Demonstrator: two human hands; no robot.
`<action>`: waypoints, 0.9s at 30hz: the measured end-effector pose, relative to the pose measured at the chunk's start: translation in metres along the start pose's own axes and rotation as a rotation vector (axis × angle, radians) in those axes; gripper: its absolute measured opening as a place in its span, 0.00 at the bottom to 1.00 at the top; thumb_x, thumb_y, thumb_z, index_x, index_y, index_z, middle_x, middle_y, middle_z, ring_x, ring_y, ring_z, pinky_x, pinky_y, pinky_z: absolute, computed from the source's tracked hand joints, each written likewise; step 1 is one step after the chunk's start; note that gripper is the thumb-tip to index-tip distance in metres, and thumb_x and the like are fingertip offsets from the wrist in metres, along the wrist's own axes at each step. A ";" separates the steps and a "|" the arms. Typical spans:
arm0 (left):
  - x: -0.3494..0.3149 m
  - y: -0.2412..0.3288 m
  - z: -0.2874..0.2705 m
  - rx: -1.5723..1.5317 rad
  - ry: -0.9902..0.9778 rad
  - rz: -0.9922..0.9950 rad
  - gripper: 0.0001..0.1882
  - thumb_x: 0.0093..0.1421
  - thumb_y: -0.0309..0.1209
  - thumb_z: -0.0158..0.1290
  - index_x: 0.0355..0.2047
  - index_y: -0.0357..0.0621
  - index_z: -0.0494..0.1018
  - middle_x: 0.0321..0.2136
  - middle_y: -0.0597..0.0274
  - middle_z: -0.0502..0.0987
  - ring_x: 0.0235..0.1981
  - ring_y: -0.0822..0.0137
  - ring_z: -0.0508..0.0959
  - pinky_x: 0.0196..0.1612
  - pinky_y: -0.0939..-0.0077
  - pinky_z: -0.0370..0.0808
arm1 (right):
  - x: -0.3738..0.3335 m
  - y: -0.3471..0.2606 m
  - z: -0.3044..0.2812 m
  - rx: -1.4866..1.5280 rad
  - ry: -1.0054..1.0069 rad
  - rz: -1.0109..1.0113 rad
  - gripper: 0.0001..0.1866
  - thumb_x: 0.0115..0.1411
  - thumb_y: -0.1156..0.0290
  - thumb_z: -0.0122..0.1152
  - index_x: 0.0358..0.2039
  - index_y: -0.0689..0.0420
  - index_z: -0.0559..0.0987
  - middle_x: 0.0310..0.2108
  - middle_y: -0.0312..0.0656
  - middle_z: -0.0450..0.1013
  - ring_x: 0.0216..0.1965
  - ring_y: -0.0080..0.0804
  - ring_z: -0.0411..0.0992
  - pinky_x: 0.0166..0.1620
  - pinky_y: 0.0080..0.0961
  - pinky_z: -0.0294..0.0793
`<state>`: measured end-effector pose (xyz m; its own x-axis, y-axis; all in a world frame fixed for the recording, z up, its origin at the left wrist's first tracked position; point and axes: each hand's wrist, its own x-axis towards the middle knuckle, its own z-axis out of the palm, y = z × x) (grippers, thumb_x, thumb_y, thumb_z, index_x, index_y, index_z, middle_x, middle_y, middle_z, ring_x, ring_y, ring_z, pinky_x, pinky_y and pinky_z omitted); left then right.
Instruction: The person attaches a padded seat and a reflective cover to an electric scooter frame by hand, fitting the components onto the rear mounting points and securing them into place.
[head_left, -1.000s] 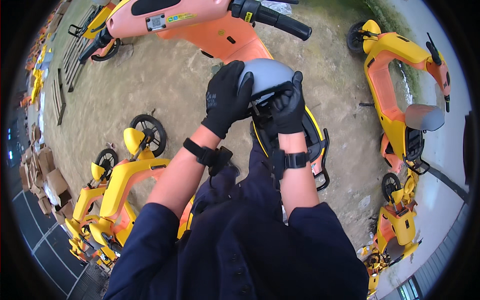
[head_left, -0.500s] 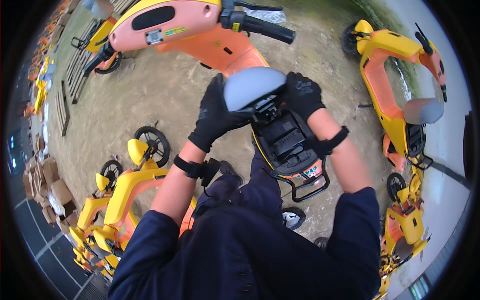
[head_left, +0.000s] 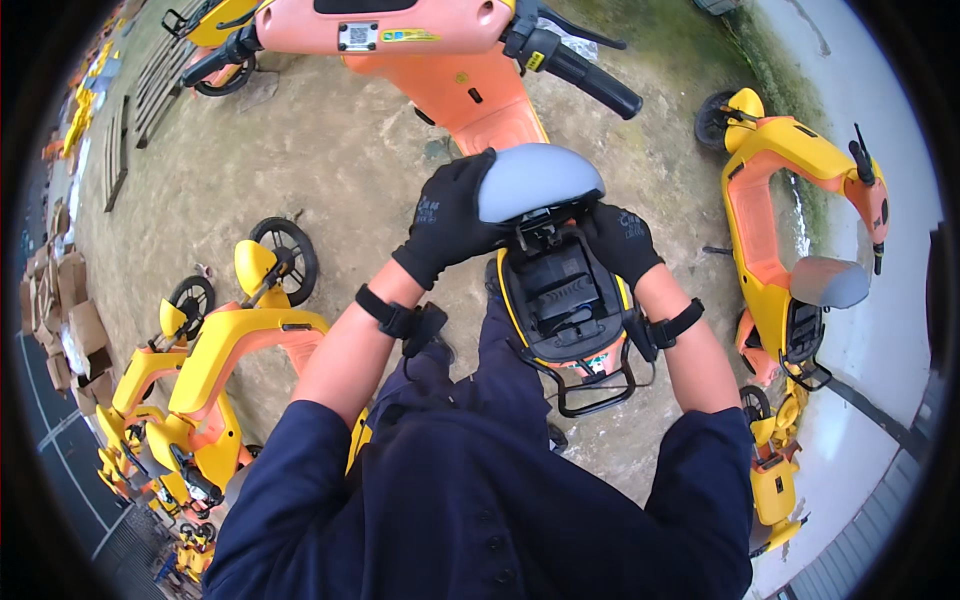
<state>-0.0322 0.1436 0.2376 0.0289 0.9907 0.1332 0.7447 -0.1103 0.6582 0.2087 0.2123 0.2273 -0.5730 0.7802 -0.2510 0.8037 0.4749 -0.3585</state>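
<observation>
A grey scooter seat (head_left: 540,182) stands tipped up at its front hinge, above the open black storage compartment (head_left: 566,290) of a yellow and orange electric scooter. My left hand (head_left: 456,215), in a black glove, is closed round the left side of the seat. On the other side, my right hand (head_left: 620,240), gloved alike, is closed at the seat's lower right edge, its fingertips partly hidden beneath. Under the seat some dark bracket parts show between my hands. The scooter's black handlebar grip (head_left: 595,85) and orange footboard (head_left: 495,125) lie beyond the seat.
Behind the compartment juts a black rear rack (head_left: 597,395). Another scooter (head_left: 745,200) is parked at the right by a pale wall. Several yellow scooters (head_left: 215,365) crowd the left. Wooden pallets (head_left: 165,85) and cardboard boxes (head_left: 85,330) lie farther left on the concrete.
My right hand has shifted down from the seat's right side to its lower edge. The seat sits straighter in view, while the whole view has shifted somewhat.
</observation>
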 end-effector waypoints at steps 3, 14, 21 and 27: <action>0.003 0.006 -0.011 -0.044 0.087 0.101 0.40 0.39 0.46 0.60 0.49 0.35 0.62 0.45 0.43 0.67 0.50 0.49 0.65 0.52 0.60 0.61 | -0.011 0.025 -0.021 0.076 -0.125 0.178 0.26 0.49 0.51 0.56 0.42 0.58 0.71 0.33 0.51 0.72 0.37 0.43 0.71 0.40 0.33 0.69; 0.021 0.001 0.010 -0.055 0.080 -0.227 0.25 0.56 0.45 0.42 0.42 0.36 0.69 0.39 0.44 0.72 0.42 0.52 0.72 0.46 0.66 0.67 | 0.088 0.022 0.019 0.757 0.044 -0.175 0.17 0.60 0.62 0.41 0.44 0.58 0.70 0.38 0.47 0.71 0.43 0.34 0.68 0.47 0.22 0.63; 0.023 -0.039 0.001 -0.273 -0.016 -0.287 0.18 0.57 0.41 0.41 0.40 0.41 0.70 0.37 0.44 0.72 0.37 0.51 0.73 0.38 0.66 0.70 | 0.097 0.041 0.028 0.726 -0.053 -0.298 0.22 0.62 0.56 0.37 0.47 0.58 0.69 0.44 0.47 0.68 0.48 0.33 0.65 0.51 0.23 0.61; -0.174 -0.126 0.014 -0.647 0.093 -1.043 0.34 0.58 0.56 0.33 0.37 0.34 0.71 0.34 0.52 0.75 0.35 0.63 0.76 0.37 0.74 0.70 | 0.038 0.097 0.063 0.906 0.115 0.275 0.20 0.61 0.54 0.40 0.31 0.57 0.74 0.31 0.38 0.72 0.33 0.30 0.69 0.36 0.25 0.66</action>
<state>-0.1220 -0.0141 0.1212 -0.4492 0.6220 -0.6414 -0.0850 0.6849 0.7237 0.2544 0.2622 0.1260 -0.3244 0.8757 -0.3577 0.4503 -0.1896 -0.8725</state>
